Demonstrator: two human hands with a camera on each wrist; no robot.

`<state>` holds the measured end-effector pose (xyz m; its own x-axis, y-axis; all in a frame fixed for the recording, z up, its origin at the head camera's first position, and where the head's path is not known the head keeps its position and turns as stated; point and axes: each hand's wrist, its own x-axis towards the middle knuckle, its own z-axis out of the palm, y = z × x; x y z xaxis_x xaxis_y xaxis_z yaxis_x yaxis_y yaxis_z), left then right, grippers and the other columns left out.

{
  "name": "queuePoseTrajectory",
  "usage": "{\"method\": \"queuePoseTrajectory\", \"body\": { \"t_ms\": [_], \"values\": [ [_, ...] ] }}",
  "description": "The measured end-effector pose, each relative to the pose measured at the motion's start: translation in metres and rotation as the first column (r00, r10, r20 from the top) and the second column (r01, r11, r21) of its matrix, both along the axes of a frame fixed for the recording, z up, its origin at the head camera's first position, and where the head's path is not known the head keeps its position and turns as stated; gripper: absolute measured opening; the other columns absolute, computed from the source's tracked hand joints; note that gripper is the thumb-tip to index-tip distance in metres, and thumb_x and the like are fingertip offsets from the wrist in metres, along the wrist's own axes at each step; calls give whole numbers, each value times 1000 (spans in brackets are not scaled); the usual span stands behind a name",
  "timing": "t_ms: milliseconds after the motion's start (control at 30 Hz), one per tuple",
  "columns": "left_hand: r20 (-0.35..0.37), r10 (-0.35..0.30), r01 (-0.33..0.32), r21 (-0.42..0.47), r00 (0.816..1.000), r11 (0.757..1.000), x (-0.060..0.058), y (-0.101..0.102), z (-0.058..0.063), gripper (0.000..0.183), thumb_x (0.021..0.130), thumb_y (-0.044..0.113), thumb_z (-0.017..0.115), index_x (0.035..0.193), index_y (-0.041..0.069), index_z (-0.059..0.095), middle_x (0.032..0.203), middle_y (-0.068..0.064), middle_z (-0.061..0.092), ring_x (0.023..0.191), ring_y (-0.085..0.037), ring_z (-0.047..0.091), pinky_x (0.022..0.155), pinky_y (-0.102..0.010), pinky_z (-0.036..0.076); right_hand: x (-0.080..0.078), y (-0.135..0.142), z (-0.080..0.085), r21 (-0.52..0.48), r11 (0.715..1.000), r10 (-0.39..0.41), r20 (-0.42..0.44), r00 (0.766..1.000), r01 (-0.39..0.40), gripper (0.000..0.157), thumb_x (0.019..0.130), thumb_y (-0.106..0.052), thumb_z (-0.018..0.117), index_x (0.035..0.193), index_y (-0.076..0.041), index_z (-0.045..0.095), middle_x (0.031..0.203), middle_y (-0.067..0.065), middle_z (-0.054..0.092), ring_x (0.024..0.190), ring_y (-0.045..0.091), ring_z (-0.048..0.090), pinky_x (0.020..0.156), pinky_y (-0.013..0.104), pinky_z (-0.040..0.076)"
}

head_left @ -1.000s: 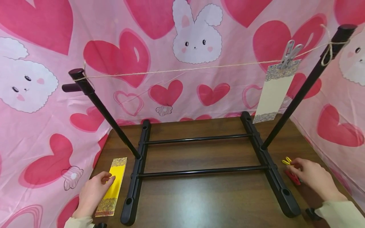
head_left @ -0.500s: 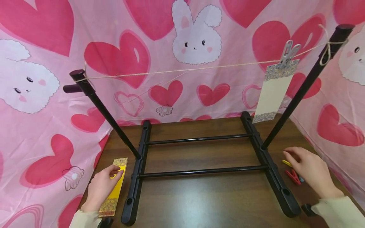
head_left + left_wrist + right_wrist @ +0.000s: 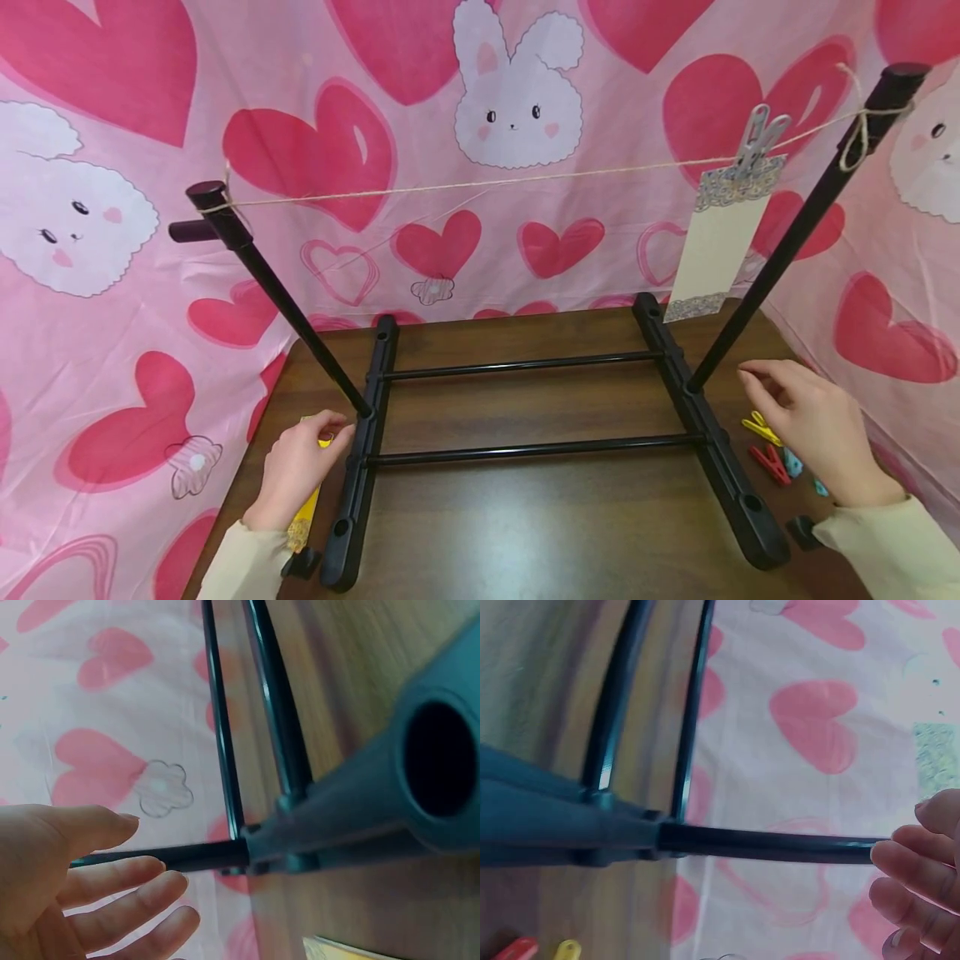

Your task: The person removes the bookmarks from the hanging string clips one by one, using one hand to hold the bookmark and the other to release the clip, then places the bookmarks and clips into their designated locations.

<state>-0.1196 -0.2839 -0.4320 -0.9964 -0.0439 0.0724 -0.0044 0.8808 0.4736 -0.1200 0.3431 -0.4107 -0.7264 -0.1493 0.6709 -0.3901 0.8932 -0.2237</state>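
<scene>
My left hand (image 3: 294,471) hovers over a yellow card strip (image 3: 306,510) with gold patterned ends, hiding much of it in the head view. In the left wrist view its fingers are relaxed with nothing between them, and the strip's corner (image 3: 337,950) lies on the table below. To the right of the black stand (image 3: 705,454), my right hand (image 3: 817,433) is raised near small clothespins: yellow (image 3: 762,427), red (image 3: 770,464) and blue (image 3: 792,462). Its fingers are loosely bent and hold nothing in the right wrist view.
A twine line (image 3: 480,186) runs between the stand's two posts. From its right part hangs a cream card (image 3: 716,250) with patterned ends, clipped by a grey clothespin (image 3: 757,146). Pink cloth (image 3: 525,287) with hearts and rabbits surrounds the wooden table (image 3: 525,517).
Both hands have risen and moved away from me, the left also rightward from the yellow card strip. More of the clothespins shows beside the right hand.
</scene>
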Motion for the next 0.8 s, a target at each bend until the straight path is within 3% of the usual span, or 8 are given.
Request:
{"method": "queuePoseTrajectory", "body": {
  "t_ms": [267,500,800],
  "values": [
    [-97,-44,45,14,994,999,-11,19,7,26,96,27,75,114,7,75,102,-11,77,89,-31,71,72,-48,58,-1,-13,23,-12,1000,16,-37,999,-16,23,87,-13,78,108,-4,77,93,13,76,71,21,63,73,1,40],
    [-141,-69,72,20,988,997,-20,37,19,25,97,27,75,114,9,76,102,-8,77,89,-29,71,75,-48,57,-4,-23,46,-57,996,64,-80,995,-69,26,85,-8,78,111,-1,77,93,15,76,84,-15,49,83,-2,34],
    [-187,-115,131,74,976,989,-35,64,30,29,97,28,76,119,10,75,109,-10,76,93,-30,70,81,-49,58,-8,-31,61,-120,989,75,-114,991,-88,24,90,-9,77,112,-1,77,90,14,74,86,-18,46,81,-1,35]
  ]
}}
